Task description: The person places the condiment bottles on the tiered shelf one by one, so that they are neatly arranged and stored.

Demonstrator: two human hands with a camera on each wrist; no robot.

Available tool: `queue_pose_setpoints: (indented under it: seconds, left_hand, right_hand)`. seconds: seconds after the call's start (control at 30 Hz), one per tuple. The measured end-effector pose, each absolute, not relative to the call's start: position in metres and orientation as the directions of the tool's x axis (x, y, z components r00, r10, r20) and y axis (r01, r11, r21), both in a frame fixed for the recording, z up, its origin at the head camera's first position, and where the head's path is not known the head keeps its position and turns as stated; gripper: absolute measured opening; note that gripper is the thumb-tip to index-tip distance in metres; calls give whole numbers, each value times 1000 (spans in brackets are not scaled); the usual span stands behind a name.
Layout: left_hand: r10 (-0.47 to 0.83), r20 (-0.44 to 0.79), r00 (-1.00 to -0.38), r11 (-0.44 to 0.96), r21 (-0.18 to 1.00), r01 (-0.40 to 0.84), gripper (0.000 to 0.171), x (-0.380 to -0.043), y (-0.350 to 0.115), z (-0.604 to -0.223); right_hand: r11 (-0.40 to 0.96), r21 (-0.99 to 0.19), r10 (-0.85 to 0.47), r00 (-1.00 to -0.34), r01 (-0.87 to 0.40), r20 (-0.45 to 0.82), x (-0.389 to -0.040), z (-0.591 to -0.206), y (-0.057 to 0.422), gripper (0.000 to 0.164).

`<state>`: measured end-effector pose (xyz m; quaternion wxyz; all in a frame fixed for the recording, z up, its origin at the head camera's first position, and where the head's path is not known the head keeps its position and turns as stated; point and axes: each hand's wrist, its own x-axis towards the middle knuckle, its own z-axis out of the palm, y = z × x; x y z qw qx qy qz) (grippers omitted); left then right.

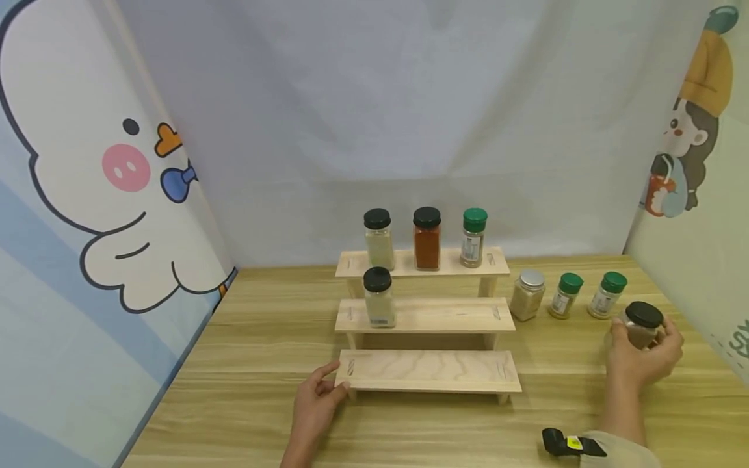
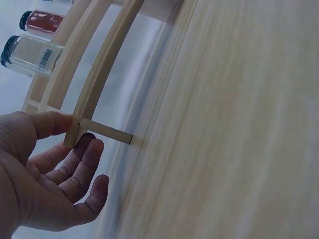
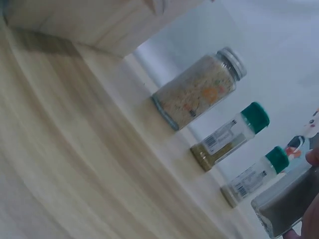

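Note:
My left hand pinches the left end of the lowest step of a three-tier wooden shelf; in the left wrist view, one digit lies on the board's upper face with other fingers by its underside. At the far right, my right hand grips a black-lidded glass spice jar. Its greyish contents show in the right wrist view, where the held jar is partly cut off. Behind it on the table stand two green-capped spice bottles and a silver-lidded jar.
The top tier holds a pale jar, a red-brown spice jar and a green-capped bottle. Another pale jar stands at the middle tier's left. A grey cloth wall closes off the wooden table behind.

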<state>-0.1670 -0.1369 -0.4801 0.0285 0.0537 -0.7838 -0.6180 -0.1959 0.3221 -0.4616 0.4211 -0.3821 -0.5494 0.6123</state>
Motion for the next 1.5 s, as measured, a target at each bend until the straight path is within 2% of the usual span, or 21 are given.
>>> queue_pose_setpoints:
  seconds: [0.13,0.4,0.73,0.93,1.03,1.27,1.5]
  left_hand:
    - [-117,-27,-993,229,972,-53,47,-166,-137,-480]
    - [-121,-36,-992,222,973,-62,48,-166,-138,-481]
    - [-111,-29,-993,213,976,-52,48,-166,-140,-481]
    - [-117,-25,-993,221,974,-50,47,-166,-139,-478]
    - [-120,-18,-993,215,976,-43,47,-166,-139,-479]
    - [-126,-17,-992,212,976,-44,46,-167,-138,-478]
    - [-104,-14,-995,210,977,-35,46,-167,-137,-479]
  right_hand:
    - [-40,-993,933,-360,-109,2,-189,-453,313,62]
    - [131,-991,918,-375,-30,132,-185,-435,293,59]
    - [152,-988,843,-516,-38,149,-175,-411,276,61]
    - [152,-984,808,-561,-94,178,-169,-394,267,60]
    - [118,-982,787,-590,-146,182,-165,-386,263,59]
    - [-65,-959,738,-661,-274,139,-160,-373,254,56]
    - [-106,-936,693,-700,-336,173,-159,-370,248,52]
